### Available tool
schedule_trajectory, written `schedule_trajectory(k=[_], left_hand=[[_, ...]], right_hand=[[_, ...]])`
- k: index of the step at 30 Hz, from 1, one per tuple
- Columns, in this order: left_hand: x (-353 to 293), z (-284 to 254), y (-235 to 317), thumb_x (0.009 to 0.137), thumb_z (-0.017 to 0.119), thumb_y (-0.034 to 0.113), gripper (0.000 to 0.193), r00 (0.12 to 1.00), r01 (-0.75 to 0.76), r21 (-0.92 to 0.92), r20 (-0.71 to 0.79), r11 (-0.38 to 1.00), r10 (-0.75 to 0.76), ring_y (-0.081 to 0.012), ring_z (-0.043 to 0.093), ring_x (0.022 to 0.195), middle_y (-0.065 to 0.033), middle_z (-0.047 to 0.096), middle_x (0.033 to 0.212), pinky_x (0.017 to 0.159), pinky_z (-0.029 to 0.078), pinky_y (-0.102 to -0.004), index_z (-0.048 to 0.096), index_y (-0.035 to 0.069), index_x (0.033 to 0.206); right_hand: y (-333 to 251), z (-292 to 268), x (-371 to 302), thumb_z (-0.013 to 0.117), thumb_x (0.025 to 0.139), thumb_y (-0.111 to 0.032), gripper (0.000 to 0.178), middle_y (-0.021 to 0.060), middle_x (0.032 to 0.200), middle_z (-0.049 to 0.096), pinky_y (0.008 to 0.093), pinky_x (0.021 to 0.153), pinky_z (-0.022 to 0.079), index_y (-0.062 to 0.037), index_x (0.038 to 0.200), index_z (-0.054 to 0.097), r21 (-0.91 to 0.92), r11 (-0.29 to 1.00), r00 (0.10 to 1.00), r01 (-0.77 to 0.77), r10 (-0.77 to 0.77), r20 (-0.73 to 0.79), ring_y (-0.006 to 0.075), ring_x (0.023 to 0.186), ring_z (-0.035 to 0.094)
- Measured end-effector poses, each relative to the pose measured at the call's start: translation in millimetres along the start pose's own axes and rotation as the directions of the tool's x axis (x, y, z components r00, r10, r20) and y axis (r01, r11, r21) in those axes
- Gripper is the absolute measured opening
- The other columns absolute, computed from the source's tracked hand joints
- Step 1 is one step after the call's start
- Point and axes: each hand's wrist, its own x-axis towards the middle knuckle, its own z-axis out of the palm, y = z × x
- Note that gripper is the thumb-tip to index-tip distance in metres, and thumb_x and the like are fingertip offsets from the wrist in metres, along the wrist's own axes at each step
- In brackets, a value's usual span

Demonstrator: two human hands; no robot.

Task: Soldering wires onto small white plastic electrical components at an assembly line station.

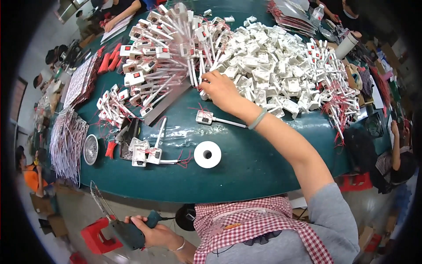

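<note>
Plainly, cluttered green table, pale floor beneath.

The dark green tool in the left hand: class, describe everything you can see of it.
The dark green tool has a body that looks like hard plastic, with slender, metallic-looking rods pointing up and left in the picture. A dark cord leaves its rear end, toward the right. The left hand wraps around it, hiding part of the body. It is held off the table, before the near edge. Whether the adjoining red piece belongs to it is unclear.
</note>
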Motion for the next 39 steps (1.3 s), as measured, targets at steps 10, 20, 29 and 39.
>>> schedule_trajectory(k=[10,20,29,39], left_hand=[[-6,-5,2,0.089,0.064,-0.004,0.021,0.998,0.053,-0.001,0.026,0.999,-0.053,-0.012,0.051,0.072,-0.0109,0.061,0.105,0.061,0.042,-0.0238,0.055,-0.007,0.107],[-11,-7,0,0.09,0.064,-0.002,0.022,0.996,0.061,-0.021,0.067,0.998,-0.059,-0.0121,0.05,0.071,-0.0099,0.059,0.101,0.06,0.042,-0.0239,0.053,-0.007,0.109],[-23,-8,6,0.092,0.061,-0.001,0.021,0.989,0.107,-0.039,0.111,0.994,-0.102,-0.0119,0.048,0.07,-0.01,0.059,0.107,0.062,0.041,-0.024,0.053,-0.006,0.111],[-30,-15,9,0.093,0.058,-0.002,0.025,0.967,0.193,-0.015,0.173,0.981,-0.187,-0.0109,0.048,0.071,-0.0106,0.057,0.115,0.064,0.041,-0.0248,0.048,-0.005,0.116]], right_hand=[[2,-5,-10,0.067,0.081,-0.012,0.015,0.0035,0.104,0.063,0.0384,0.083,0.045,-0.0098,0.095,0.063,0.204,0.971,0.992,0.122,-0.128,0.014,0.0235,0.099,0.058],[-24,-67,-28,0.062,0.093,-0.011,0.014,0.0121,0.111,0.068,0.0325,0.087,0.05,0.0001,0.1,0.059,0.578,0.619,0.844,-0.532,0.331,0.423,0.0175,0.098,0.063],[-121,-89,-88,0.077,0.074,-0.008,0.022,0.011,0.108,0.066,0.035,0.079,0.052,-0.0067,0.094,0.069,0.691,0.694,0.968,-0.201,0.247,0.033,0.0263,0.096,0.063],[-130,-85,-99,0.079,0.071,-0.008,0.023,0.0077,0.106,0.064,0.0357,0.075,0.05,-0.0077,0.093,0.072,0.508,0.846,0.986,-0.163,0.16,0.049,0.026,0.092,0.059]])
